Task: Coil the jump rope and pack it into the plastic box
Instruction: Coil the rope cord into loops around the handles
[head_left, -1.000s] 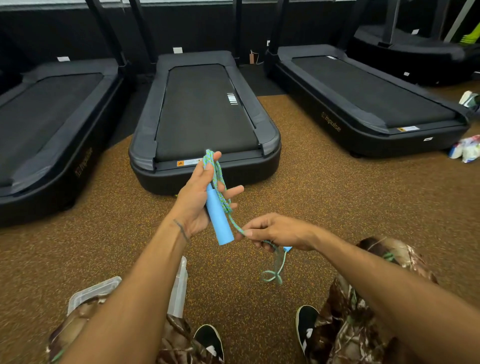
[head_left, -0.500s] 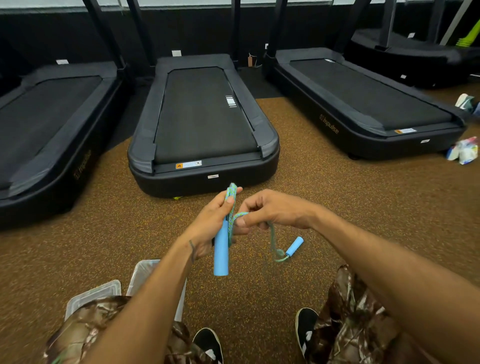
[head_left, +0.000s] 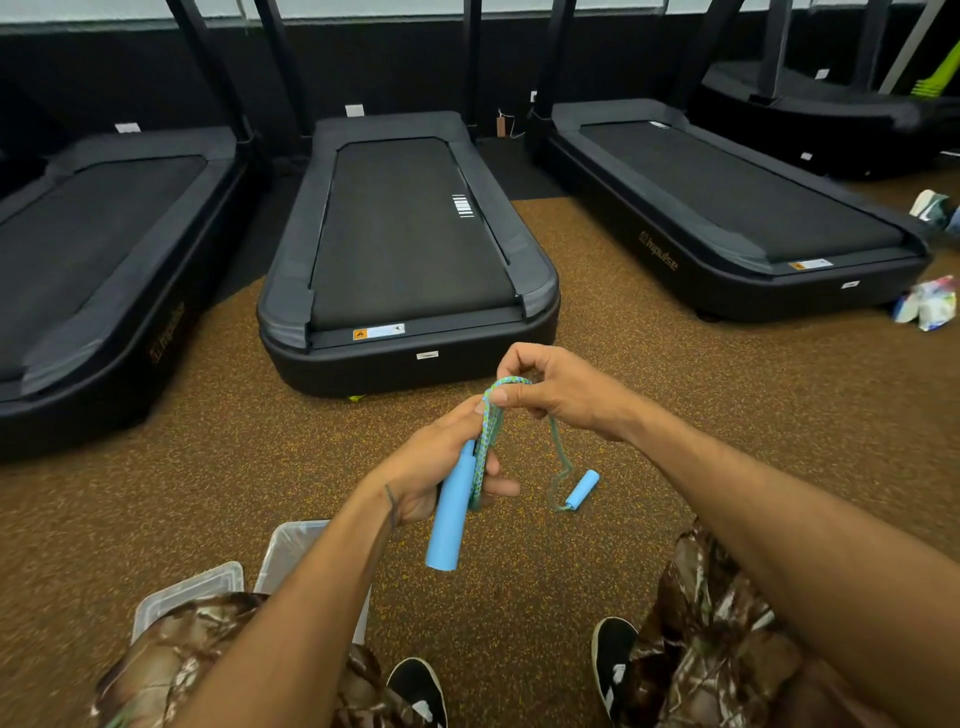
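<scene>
My left hand (head_left: 441, 467) is wrapped around one blue handle (head_left: 451, 514) of the jump rope (head_left: 485, 441), at the middle of the view; the handle's long axis runs from about one o'clock down to seven o'clock, its free blunt end pointing down toward the floor (head_left: 208, 467) and my knees; the folded strands of rope lie along the handle under my thumb and rise to a bend at twelve o'clock. My right hand (head_left: 561, 395) sits just at one o'clock from the left; its fingers (head_left: 511, 397) are pinched narrowly on the top of that bend. From under the right palm a thinner length of rope hangs down, blurred and hard to follow, to the second handle (head_left: 582, 489), which dangles at three o'clock from the first, tilted with its upper end toward one o'clock; I cannot tell whether it touches the floor. The plastic box (head_left: 291, 545) stands on the floor at seven o'clock, partly covered by my left forearm; its lid (head_left: 192, 592) lies just left of it, cut off by my camouflage trouser leg (head_left: 171, 654); a treadmill (head_left: 410, 249) stands at twelve o'clock.
</scene>
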